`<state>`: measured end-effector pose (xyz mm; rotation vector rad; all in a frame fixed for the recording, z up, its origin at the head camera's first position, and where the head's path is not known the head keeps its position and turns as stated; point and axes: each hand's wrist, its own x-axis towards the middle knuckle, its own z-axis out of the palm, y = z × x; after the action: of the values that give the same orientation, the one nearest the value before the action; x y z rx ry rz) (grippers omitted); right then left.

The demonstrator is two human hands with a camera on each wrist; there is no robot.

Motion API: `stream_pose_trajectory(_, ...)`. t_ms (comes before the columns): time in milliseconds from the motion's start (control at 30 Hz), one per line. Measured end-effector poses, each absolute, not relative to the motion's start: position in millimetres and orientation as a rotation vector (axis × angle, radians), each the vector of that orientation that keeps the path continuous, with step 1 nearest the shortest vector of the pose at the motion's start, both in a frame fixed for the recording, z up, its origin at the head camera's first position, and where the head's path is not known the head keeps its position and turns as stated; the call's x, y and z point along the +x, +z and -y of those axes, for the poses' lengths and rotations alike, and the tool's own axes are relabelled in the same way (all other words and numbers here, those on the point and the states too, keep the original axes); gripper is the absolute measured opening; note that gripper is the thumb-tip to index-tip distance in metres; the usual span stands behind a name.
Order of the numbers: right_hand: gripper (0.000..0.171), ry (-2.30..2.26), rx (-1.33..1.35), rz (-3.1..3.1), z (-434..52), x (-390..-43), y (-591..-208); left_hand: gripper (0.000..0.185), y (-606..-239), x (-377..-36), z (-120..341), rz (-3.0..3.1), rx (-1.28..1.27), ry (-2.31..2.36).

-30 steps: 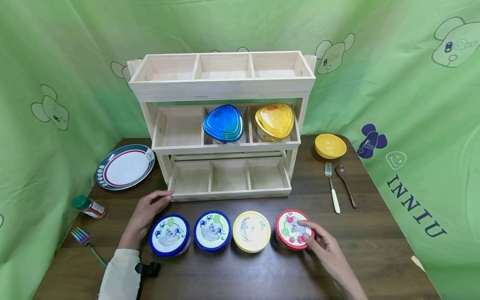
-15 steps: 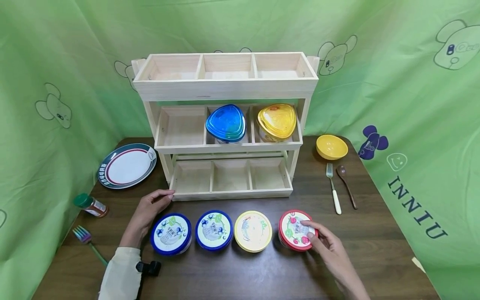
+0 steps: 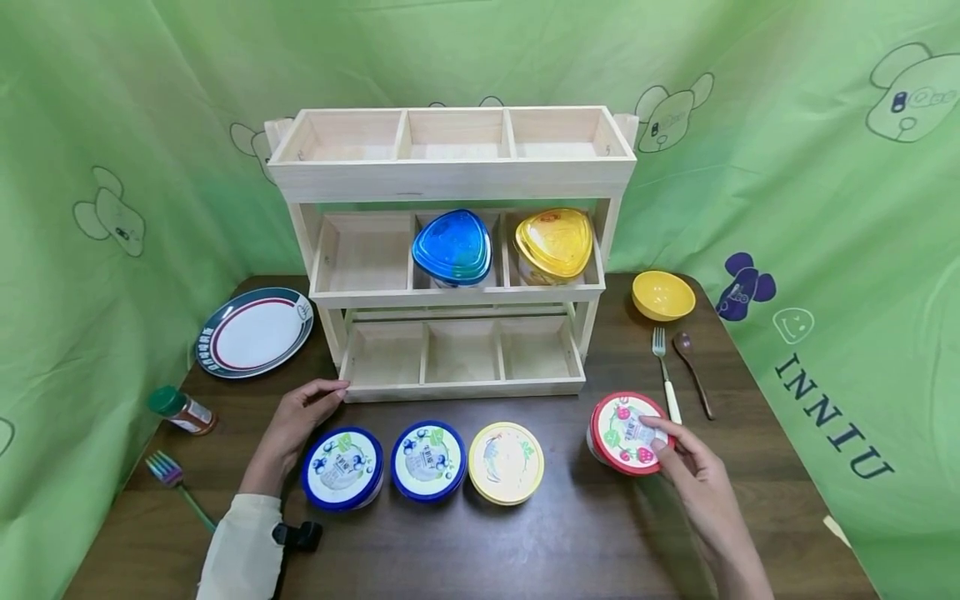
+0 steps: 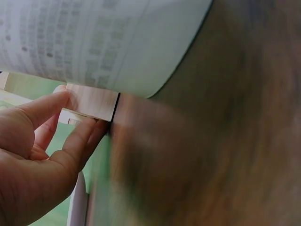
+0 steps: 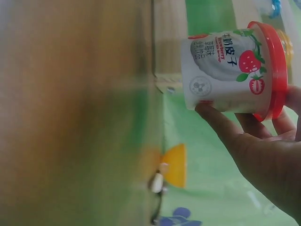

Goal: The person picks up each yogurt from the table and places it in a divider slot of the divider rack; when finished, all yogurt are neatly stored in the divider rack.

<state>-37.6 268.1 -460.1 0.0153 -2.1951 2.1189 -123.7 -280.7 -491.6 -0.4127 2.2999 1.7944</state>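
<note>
My right hand point(image 3: 705, 483) grips a red-lidded strawberry tub point(image 3: 622, 433) by its side. In the right wrist view, a gap shows between the base of this paper tub point(image 5: 221, 70) and the tabletop. With thumb and fingers, my left hand point(image 3: 292, 429) pinches the front left corner of the wooden shelf's bottom tray point(image 3: 461, 390). The left wrist view shows those fingers around the wood corner point(image 4: 91, 101), partly behind a white printed tub point(image 4: 94, 42). Two blue-lidded tubs point(image 3: 341, 468) and a yellow-lidded one point(image 3: 506, 463) stand in a row between the hands.
On the middle tier sit a blue-lidded container point(image 3: 452, 246) and a yellow-lidded container point(image 3: 555, 242). A plate point(image 3: 258, 333), spice jar point(image 3: 180, 410) and coloured fork point(image 3: 168, 473) lie left. At right are a yellow bowl point(image 3: 663, 296), white-handled fork point(image 3: 666, 375) and brown spoon point(image 3: 693, 375).
The right hand has raised the red-lidded tub and carried it to the right, away from the row. The left hand stays at the tray corner.
</note>
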Motion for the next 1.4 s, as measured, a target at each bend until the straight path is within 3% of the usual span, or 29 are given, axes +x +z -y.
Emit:
stream_pose_trajectory(433,0.036,2.125,0.014,2.134,-272,-62,-418,0.042,-489,-122,279,-2.32,-0.423,1.768)
stream_pose_trajectory(1400,0.037,1.951,0.353,2.133,-231,-102,-348,0.042,-489,-120,278,-2.32,-0.41,1.778)
